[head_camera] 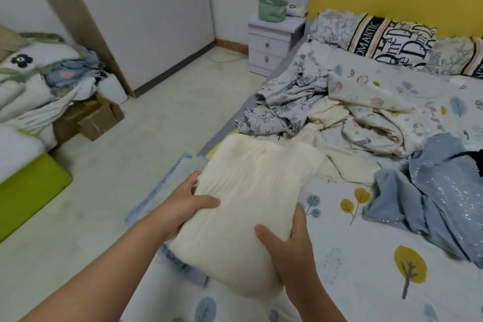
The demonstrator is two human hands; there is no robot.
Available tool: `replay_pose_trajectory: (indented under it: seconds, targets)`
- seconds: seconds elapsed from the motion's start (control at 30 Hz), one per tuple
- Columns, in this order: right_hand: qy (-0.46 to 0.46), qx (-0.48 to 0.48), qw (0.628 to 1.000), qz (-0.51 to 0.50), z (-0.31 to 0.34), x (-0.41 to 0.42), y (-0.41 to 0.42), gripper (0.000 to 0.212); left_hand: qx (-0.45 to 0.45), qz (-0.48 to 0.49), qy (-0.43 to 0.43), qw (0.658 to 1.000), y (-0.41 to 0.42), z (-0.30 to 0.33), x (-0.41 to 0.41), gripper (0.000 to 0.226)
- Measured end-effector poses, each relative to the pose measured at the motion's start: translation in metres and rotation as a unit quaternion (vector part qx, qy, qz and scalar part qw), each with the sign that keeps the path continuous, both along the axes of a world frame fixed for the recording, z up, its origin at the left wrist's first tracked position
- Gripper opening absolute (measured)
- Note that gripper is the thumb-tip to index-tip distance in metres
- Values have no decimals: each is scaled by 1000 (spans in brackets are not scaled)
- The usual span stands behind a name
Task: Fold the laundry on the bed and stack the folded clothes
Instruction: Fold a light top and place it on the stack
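Squarely in the middle: a folded cream sweater, thick and ribbed, held over the near corner of the bed by both hands. Left hand gripping its left edge, thumb lying across the top, fingers tucked out of sight underneath. Right hand clasping the lower right edge, thumb pressed on top, fingers curled round the side. Far end of the sweater reaching toward the heap of unfolded laundry.

Further up the bed, a crumpled grey floral garment near the mattress edge, touching a rumpled cream piece with pastel prints to its right. Between them and the sweater, a plain cream cloth lying flat and creased. On the right, a blue sparkly garment spread loosely, with something black just beside it at the frame edge; too little showing to tell what. Underneath all, a white sheet printed with yellow and blue trees.

At the head of the bed, a black and white lettered pillow against a yellow headboard. Beside it, a white nightstand carrying a green bag. Across the pale floor, a white wardrobe, a cardboard box and a pile of mixed clothes on top of it and to its left. Low on the left, a bright green surface.
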State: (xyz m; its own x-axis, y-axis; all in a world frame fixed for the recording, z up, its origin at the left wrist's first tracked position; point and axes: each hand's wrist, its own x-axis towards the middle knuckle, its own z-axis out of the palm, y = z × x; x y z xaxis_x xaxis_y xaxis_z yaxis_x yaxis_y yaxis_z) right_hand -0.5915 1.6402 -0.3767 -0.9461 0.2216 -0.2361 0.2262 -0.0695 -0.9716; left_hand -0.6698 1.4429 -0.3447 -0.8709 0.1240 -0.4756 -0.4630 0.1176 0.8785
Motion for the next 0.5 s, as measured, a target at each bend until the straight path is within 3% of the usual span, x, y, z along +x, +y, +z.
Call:
replay_pose_trajectory:
  seconds: [0.1, 0.23, 0.5]
  targets:
    - [-5, -3, 1000, -6, -12, -19, -41, 61, -7, 12, -5, 1000, -36, -7, -21, 58]
    - [-10, -4, 1000, -16, -30, -41, -96, 75, -21, 3, -28, 999, -84, -24, -51, 58]
    - [-70, 15, 997, -24, -89, -81, -167, 64, -51, -11, -67, 996, -149, -78, -99, 56]
